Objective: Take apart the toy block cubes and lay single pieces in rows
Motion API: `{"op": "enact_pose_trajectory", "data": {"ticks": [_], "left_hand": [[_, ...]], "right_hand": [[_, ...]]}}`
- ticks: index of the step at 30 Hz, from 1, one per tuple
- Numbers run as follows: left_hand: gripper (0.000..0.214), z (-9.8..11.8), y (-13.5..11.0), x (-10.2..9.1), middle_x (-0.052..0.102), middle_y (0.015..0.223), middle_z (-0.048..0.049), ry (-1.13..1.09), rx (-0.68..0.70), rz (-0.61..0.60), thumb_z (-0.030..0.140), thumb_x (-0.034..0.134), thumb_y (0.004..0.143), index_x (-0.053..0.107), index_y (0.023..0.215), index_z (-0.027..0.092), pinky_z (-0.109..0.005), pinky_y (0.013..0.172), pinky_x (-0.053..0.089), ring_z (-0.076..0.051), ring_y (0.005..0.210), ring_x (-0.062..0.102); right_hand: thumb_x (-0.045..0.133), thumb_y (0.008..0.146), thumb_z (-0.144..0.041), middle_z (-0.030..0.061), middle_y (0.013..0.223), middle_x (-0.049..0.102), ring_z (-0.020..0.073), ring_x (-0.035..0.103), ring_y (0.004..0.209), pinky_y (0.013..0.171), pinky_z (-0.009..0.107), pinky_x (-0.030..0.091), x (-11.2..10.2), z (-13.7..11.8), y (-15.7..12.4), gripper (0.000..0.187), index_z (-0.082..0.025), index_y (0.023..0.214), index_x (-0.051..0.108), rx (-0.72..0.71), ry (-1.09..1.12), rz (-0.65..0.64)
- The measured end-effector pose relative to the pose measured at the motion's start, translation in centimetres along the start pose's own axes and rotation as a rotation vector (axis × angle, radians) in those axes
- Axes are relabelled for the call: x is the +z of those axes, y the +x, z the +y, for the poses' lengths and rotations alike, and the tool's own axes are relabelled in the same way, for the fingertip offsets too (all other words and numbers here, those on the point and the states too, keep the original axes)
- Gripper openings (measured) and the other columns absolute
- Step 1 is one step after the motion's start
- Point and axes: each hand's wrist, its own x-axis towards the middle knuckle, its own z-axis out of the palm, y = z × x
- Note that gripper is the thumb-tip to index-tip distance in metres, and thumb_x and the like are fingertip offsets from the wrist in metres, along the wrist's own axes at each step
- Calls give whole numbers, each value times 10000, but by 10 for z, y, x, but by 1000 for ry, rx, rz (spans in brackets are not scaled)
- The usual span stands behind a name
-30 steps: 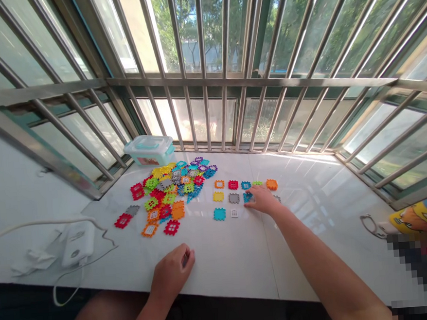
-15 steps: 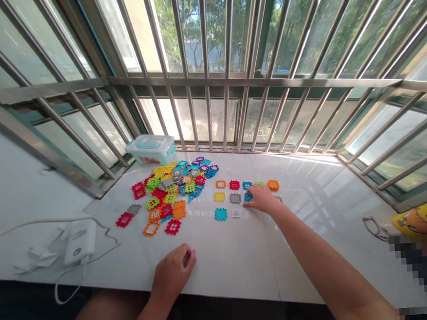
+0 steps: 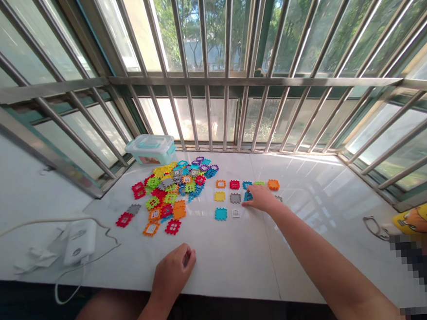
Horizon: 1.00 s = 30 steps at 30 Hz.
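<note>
My right hand (image 3: 260, 197) reaches over the rows of notched plastic tiles. Its thumb and fingers are closed around the edges of a blue tile (image 3: 248, 196), partly covered by the hand. Just left of it lie a grey tile (image 3: 235, 198) and a yellow tile (image 3: 219, 196). Behind are a red tile (image 3: 234, 184) and an orange tile (image 3: 273, 184). Nearer me are a light-blue tile (image 3: 220, 214) and a white window-grid tile (image 3: 236, 213). My left hand (image 3: 175, 270) rests near the table's front edge, fingers curled into a loose fist, with no object visible in it.
A heap of colourful tiles (image 3: 171, 185) spreads over the left-middle table. Behind it stands a lidded plastic box (image 3: 150, 150). On the left lie a white power bank (image 3: 80, 241) with cables and crumpled tissue (image 3: 37, 259). A yellow printed object (image 3: 418, 219) sits far right; metal bars line the windows.
</note>
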Motion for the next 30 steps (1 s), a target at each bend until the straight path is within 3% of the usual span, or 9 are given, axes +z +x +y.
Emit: {"op": "enact_pose_trajectory", "data": {"ticks": [7, 13, 20, 30], "left_hand": [[278, 0, 0, 0, 626, 677, 17, -2, -5, -12, 376, 496, 978, 541, 743, 235, -282, 638, 286, -151, 625, 539], [275, -3, 0, 3, 615, 680, 20, 12, 13, 10, 375, 497, 984, 537, 747, 242, -274, 634, 290, -156, 628, 561], [258, -4, 0, 5, 609, 676, 26, 24, 11, 25, 353, 513, 978, 533, 748, 239, -274, 633, 276, -150, 626, 560], [269, -3, -1, 4, 606, 674, 23, 19, 4, 6, 365, 510, 982, 529, 746, 238, -265, 634, 288, -149, 627, 560]], "right_hand": [[778, 794, -731, 143, 1207, 698, 362, 617, 1177, 1024, 463, 427, -2, 1, 0, 643, -241, 1203, 693, -35, -47, -2], [812, 871, -485, 110, 1314, 673, 335, 603, 1220, 996, 421, 437, -12, 3, -4, 505, -318, 1330, 681, -167, -36, 1], [750, 912, -281, 81, 1244, 688, 292, 629, 1138, 931, 366, 439, -15, -3, -3, 241, -333, 1143, 791, -249, -29, -47], [686, 947, -243, 73, 1175, 699, 246, 643, 1025, 893, 318, 443, -14, -8, -5, 190, -309, 1084, 801, -251, 5, -43]]}}
